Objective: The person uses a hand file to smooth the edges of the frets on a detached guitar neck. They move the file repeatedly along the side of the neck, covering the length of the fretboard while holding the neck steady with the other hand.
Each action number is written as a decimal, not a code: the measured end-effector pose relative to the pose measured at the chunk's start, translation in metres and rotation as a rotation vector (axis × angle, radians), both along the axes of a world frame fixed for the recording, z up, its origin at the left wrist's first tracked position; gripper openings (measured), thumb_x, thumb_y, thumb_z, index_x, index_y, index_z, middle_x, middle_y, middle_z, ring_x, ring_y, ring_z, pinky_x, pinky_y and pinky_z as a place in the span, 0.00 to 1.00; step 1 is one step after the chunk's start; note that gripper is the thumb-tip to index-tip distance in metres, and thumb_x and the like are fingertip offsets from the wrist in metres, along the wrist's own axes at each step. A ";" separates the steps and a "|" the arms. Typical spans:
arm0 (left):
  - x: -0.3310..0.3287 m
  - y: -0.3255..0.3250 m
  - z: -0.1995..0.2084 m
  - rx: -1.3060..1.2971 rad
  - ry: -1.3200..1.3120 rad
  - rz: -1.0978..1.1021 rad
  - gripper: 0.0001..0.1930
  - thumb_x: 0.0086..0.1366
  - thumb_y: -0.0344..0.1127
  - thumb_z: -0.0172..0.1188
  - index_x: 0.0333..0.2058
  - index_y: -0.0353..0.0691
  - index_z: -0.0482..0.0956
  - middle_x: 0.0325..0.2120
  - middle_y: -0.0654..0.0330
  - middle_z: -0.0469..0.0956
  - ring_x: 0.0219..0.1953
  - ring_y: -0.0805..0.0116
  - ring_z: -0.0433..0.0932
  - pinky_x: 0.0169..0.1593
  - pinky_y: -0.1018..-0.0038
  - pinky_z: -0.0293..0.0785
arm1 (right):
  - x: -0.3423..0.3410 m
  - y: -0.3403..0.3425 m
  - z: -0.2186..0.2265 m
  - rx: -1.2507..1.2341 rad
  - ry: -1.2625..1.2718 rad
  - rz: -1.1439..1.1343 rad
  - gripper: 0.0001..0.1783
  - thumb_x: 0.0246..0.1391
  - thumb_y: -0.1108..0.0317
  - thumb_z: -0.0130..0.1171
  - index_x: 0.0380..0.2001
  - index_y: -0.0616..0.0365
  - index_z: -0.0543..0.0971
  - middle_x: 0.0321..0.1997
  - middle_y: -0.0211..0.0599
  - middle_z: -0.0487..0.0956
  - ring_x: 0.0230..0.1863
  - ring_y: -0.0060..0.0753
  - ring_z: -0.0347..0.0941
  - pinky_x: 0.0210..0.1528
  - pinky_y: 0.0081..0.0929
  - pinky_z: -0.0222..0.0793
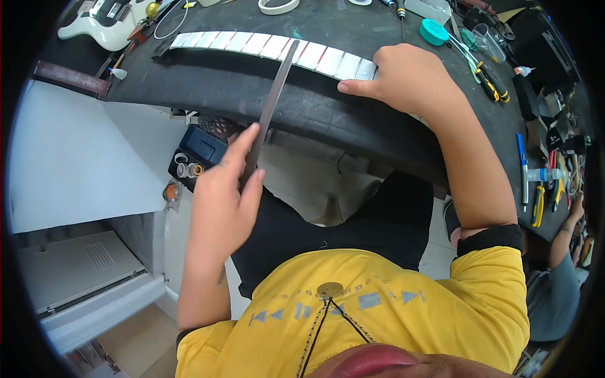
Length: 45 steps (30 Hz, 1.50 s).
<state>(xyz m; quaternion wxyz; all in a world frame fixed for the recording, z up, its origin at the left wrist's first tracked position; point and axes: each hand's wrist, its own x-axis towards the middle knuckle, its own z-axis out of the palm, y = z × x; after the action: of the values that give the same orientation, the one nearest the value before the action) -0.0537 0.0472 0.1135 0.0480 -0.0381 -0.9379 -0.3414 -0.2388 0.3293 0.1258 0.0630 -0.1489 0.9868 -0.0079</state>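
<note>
My left hand (222, 200) is closed around the lower end of a long, narrow metal file (275, 99), index finger stretched along it. The file's far end lies across the middle of a guitar neck (237, 42), which rests along the workbench's near edge. Whitish-silver strips cover the fretboard between the frets, and a few dark red lines show among them. At the neck's right end my right hand (413, 79) grips it, thumb along the near side and the other fingers mostly hidden behind. The neck's far right part is hidden by this hand and forearm.
A white guitar body (104, 25) lies at the far left of the dark workbench (353, 31). Tape rolls (278, 6), a round turquoise container (433, 31) and yellow-black pliers (491, 82) sit around the bench. Another person's arm (561, 239) shows at the right edge.
</note>
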 end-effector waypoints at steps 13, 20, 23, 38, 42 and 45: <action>0.004 0.026 0.001 -0.283 -0.001 -0.108 0.31 0.79 0.24 0.63 0.78 0.48 0.76 0.34 0.40 0.85 0.35 0.36 0.85 0.42 0.55 0.81 | 0.005 -0.023 -0.043 -0.232 0.291 0.083 0.37 0.66 0.32 0.73 0.45 0.63 0.91 0.38 0.48 0.92 0.43 0.51 0.93 0.47 0.45 0.89; -0.139 0.061 0.023 -0.238 -0.036 -0.126 0.22 0.79 0.31 0.61 0.69 0.39 0.84 0.51 0.34 0.89 0.52 0.32 0.89 0.57 0.51 0.85 | 0.005 -0.025 -0.043 -0.278 0.330 0.123 0.40 0.67 0.28 0.70 0.41 0.64 0.90 0.36 0.50 0.92 0.41 0.55 0.92 0.45 0.49 0.89; -0.102 0.051 0.005 -0.167 0.047 -0.158 0.23 0.79 0.27 0.61 0.70 0.40 0.84 0.52 0.34 0.89 0.52 0.32 0.89 0.56 0.49 0.86 | 0.007 -0.017 -0.042 -0.261 0.291 0.099 0.39 0.67 0.29 0.70 0.40 0.63 0.90 0.36 0.50 0.92 0.41 0.55 0.92 0.45 0.49 0.89; -0.118 0.041 -0.003 -0.022 -0.032 -0.138 0.27 0.82 0.30 0.60 0.77 0.50 0.81 0.23 0.64 0.74 0.23 0.75 0.71 0.31 0.70 0.73 | 0.005 -0.019 -0.047 -0.270 0.346 0.112 0.37 0.66 0.31 0.72 0.41 0.61 0.92 0.36 0.47 0.93 0.42 0.52 0.93 0.45 0.46 0.89; 0.002 0.009 -0.029 -0.022 0.013 -0.098 0.30 0.80 0.25 0.60 0.78 0.46 0.79 0.20 0.65 0.73 0.23 0.76 0.72 0.32 0.72 0.73 | 0.004 -0.018 -0.055 -0.268 0.414 0.106 0.36 0.67 0.31 0.72 0.40 0.61 0.92 0.36 0.47 0.92 0.41 0.51 0.93 0.44 0.46 0.89; 0.016 0.008 -0.022 -0.031 -0.023 -0.060 0.30 0.79 0.23 0.60 0.78 0.45 0.79 0.20 0.65 0.73 0.23 0.76 0.72 0.32 0.73 0.73 | 0.012 -0.026 -0.053 -0.264 0.407 0.148 0.36 0.67 0.32 0.71 0.40 0.61 0.91 0.36 0.47 0.92 0.41 0.51 0.93 0.44 0.45 0.89</action>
<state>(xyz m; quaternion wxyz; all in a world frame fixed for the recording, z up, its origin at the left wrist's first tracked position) -0.0375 0.0548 0.0913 0.0265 -0.0629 -0.9420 -0.3287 -0.2272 0.3034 0.0725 -0.1566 -0.2260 0.9561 -0.1018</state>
